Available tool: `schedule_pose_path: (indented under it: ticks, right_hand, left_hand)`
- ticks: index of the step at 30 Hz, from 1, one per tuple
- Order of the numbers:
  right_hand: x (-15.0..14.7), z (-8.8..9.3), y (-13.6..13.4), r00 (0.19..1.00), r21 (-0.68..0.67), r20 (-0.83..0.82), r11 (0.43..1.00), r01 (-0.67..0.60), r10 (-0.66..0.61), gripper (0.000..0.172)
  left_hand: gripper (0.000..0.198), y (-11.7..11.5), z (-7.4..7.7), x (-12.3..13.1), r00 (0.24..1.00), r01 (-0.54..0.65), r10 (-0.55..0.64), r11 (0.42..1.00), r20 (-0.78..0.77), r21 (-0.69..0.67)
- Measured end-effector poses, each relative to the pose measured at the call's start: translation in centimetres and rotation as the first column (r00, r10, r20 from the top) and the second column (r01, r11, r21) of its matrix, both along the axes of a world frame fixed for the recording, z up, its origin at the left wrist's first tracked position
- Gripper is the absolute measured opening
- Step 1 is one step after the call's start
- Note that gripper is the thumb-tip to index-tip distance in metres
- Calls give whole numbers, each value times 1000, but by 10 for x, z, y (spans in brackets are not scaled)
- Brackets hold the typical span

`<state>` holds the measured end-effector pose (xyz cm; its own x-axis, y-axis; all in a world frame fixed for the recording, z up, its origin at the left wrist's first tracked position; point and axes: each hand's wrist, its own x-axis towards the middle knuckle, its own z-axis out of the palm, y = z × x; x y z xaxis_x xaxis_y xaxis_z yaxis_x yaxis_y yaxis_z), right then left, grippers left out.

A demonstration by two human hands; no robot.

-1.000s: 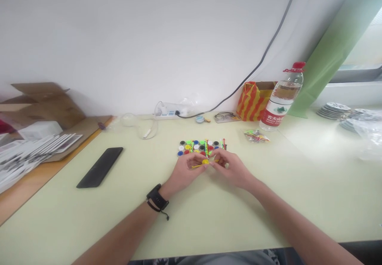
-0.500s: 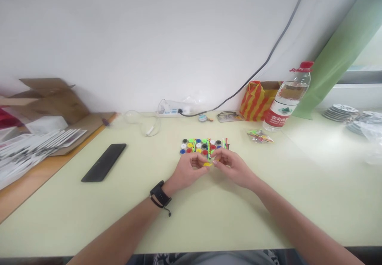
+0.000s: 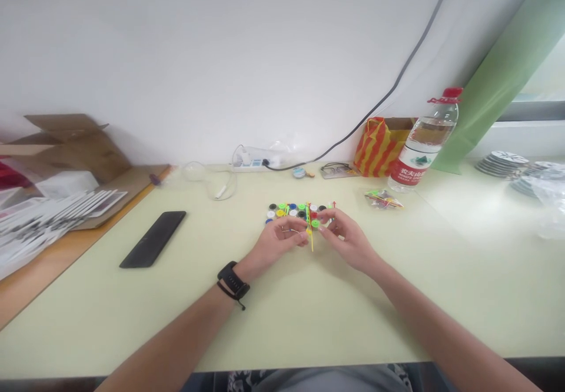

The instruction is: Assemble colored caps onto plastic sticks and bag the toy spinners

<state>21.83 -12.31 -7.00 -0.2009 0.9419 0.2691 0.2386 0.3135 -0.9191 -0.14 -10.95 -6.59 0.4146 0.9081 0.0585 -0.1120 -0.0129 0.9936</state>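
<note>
My left hand [image 3: 282, 239], with a black watch [image 3: 233, 280] on its wrist, pinches a small yellow plastic piece [image 3: 309, 233]. A thin yellow strip points down from it toward me. My right hand [image 3: 346, 239] is just to the right, thumb and forefinger apart beside a green disc [image 3: 315, 223]. Nothing plainly sits in its grip. Right behind both hands lie rows of small coloured discs, among them a yellow disc [image 3: 281, 213] and a red disc [image 3: 313, 216], with thin coloured sticks between them. My fingers hide part of the front row.
A black phone-like slab [image 3: 153, 239] lies left. Behind are a power strip [image 3: 253, 163], glasses [image 3: 338, 167], a striped bag [image 3: 377, 148] and a water bottle [image 3: 421, 145]. A small packet of coloured pieces [image 3: 383, 199] lies before the bottle. White papers [image 3: 57, 227] and a carton [image 3: 83, 145] are far left.
The thin yellow strip now shows pointing down below my left fingertips. My hands have shifted slightly, and the green disc by my right fingers is more visible.
</note>
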Motion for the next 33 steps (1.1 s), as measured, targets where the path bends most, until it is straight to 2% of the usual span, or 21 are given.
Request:
schedule_pose_path:
  ticks: [2, 6, 12, 14, 16, 17, 19, 21, 24, 28, 30, 33]
  right_hand:
    - [0, 0, 0, 999, 18, 23, 999, -45, 45, 24]
    - [0, 0, -4, 994, 26, 12, 994, -110, 110, 32]
    - [-4, -6, -8, 993, 32, -66, 995, -99, 101, 69]
    - [-4, -7, -7, 991, 33, -116, 997, -68, 71, 64]
    - [-4, -6, -5, 991, -19, -109, 997, -78, 75, 42]
    - [-3, -5, -5, 992, -66, -77, 993, -100, 95, 45]
    - [-2, -1, -3, 991, -158, -13, 978, -136, 136, 67]
    - [-1, 4, -2, 993, -189, -10, 974, -120, 121, 71]
    - [-1, 8, -3, 993, -161, -98, 984, -78, 63, 60]
    - [-4, 8, -4, 982, -142, -158, 981, -129, 106, 38]
    - [-4, 7, -4, 984, -139, -149, 983, -121, 100, 36]
    - [-1, 4, -1, 990, -123, -143, 992, -24, 7, 37]
  left_hand:
    - [37, 1, -2, 0, 1000, -31, 31, 999, 2, -26]
    - [40, 3, -5, -2, 999, -49, 50, 996, 11, -69]
    - [39, 5, -6, -4, 997, -75, 77, 992, 17, -98]
    - [39, 5, -7, -3, 996, -83, 85, 992, 22, -98]
    - [38, 5, -6, -3, 996, -85, 88, 992, 28, -92]
    - [38, 5, -6, -2, 995, -89, 92, 992, 30, -90]
    - [38, 5, -5, -2, 994, -100, 103, 991, 27, -87]
    - [38, 4, -4, -2, 993, -112, 115, 989, 23, -93]
    - [40, 4, -3, -2, 994, -102, 105, 990, 26, -102]
    - [41, 4, -2, -1, 995, -84, 89, 991, 46, -106]
    - [41, 4, -1, -1, 992, -87, 98, 987, 80, -134]
    - [40, 4, 2, -2, 982, -79, 112, 975, 151, -210]
